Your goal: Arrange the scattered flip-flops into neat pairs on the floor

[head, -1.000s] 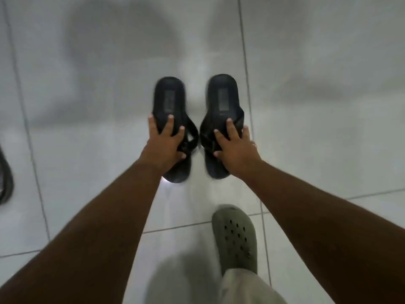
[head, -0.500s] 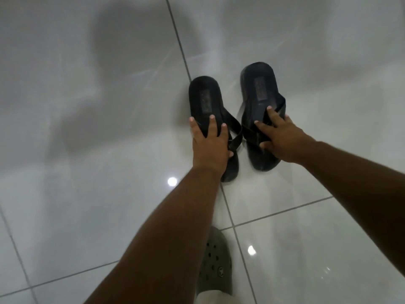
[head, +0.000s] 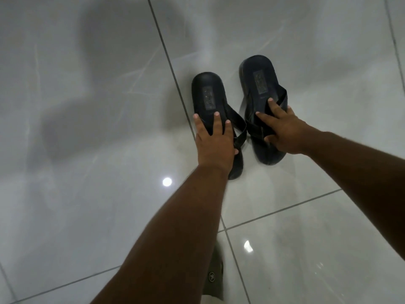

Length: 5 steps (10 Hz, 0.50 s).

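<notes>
Two black flip-flops lie side by side on the glossy grey tile floor, heels pointing away from me. My left hand (head: 213, 142) rests on the straps of the left flip-flop (head: 208, 95), fingers spread over it. The right flip-flop (head: 259, 77) sits slightly further away, and my right hand (head: 281, 132) grips its straps with the fingers hooked over them. A narrow gap separates the two soles. The near ends of both flip-flops are partly hidden by my hands.
My foot in an olive-green clog (head: 215, 279) shows at the bottom, mostly hidden behind my left forearm. Dark grout lines (head: 166, 51) cross the tiles. Bright ceiling-light reflections (head: 167, 182) dot the floor.
The view has swung so the pair now sits right of centre. Both hands stay on the flip-flops; the right one sits a little further forward than the left. The dark item at the left edge has left view.
</notes>
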### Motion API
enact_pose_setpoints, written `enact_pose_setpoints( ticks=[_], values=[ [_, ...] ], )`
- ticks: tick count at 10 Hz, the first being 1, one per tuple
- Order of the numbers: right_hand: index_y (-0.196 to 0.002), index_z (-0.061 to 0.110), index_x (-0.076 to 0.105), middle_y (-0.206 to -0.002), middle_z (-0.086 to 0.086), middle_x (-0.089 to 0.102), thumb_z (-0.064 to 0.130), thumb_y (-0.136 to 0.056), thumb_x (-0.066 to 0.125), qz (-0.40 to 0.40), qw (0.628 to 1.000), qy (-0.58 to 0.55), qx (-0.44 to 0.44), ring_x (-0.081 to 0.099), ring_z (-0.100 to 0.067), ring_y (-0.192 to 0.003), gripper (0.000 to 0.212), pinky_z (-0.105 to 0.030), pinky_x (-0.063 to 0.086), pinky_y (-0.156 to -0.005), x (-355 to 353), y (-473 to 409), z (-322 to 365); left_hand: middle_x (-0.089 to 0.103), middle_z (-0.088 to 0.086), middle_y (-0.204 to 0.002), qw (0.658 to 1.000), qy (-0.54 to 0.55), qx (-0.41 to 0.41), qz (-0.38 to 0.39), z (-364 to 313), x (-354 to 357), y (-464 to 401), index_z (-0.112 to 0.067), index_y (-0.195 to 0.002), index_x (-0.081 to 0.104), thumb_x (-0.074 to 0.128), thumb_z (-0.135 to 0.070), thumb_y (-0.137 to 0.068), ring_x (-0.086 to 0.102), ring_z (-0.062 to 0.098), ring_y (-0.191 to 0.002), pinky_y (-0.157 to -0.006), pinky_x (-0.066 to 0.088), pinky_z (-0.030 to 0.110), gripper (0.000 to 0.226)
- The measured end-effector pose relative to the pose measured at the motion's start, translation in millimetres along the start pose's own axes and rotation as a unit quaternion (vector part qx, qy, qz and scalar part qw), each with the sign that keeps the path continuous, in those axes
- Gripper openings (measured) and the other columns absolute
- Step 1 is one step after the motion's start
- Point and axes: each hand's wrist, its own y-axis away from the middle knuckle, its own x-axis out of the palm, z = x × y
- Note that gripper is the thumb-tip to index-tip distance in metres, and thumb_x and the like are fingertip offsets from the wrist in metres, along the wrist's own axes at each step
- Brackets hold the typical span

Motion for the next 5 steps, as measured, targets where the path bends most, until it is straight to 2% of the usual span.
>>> enact_pose_setpoints(
  ticks=[2,3,4,5],
  values=[
    [-0.156,0.035,0.009,-0.164,-0.001,-0.021,0.029,-0.094,0.061,0.005,1.0,0.014,-0.003,-0.002,-0.048,-0.148,0.081,-0.057,0.016,-0.12,-5.2,-0.6,-2.8,-0.007,0.009,-0.164,0.999,0.037,-0.014,0.001,-6.7,-3.0,3.2,-0.022,-0.154,0.009,0.052,-0.049,-0.09,-0.024,0.055,-0.139,-0.116,0.009,0.062,0.081],
    [-0.155,0.039,0.002,-0.164,0.003,-0.022,0.034,-0.093,0.061,0.007,1.0,0.006,0.012,-0.004,-0.049,-0.148,0.086,-0.06,0.017,-0.119,-4.1,9.1,6.4,-0.01,0.01,-0.164,0.997,0.078,-0.013,-0.002,7.0,-9.2,12.1,-0.023,-0.154,0.005,0.058,-0.052,-0.085,-0.017,0.048,-0.145,-0.114,0.015,0.062,0.091],
    [-0.155,0.036,-0.003,-0.164,0.002,-0.02,0.04,-0.092,0.061,-0.025,1.0,-0.017,0.005,-0.003,-0.048,-0.148,0.09,-0.063,0.017,-0.117,-8.7,37.3,24.3,-0.016,0.012,-0.163,0.995,0.1,-0.012,-0.002,32.5,-23.0,51.6,-0.024,-0.154,-0.002,0.062,-0.055,-0.081,-0.011,0.04,-0.148,-0.115,0.01,0.062,0.102],
    [-0.156,0.033,-0.002,-0.165,-0.003,-0.017,0.045,-0.089,0.063,-0.039,0.999,-0.032,-0.016,-0.003,-0.047,-0.149,0.094,-0.063,0.016,-0.118,-30.5,67.9,59.1,-0.017,0.012,-0.162,0.996,0.06,-0.04,0.044,62.7,-53.5,107.2,-0.021,-0.153,-0.007,0.053,-0.063,-0.083,-0.015,0.04,-0.148,-0.117,0.003,0.061,0.101]
  ],
)
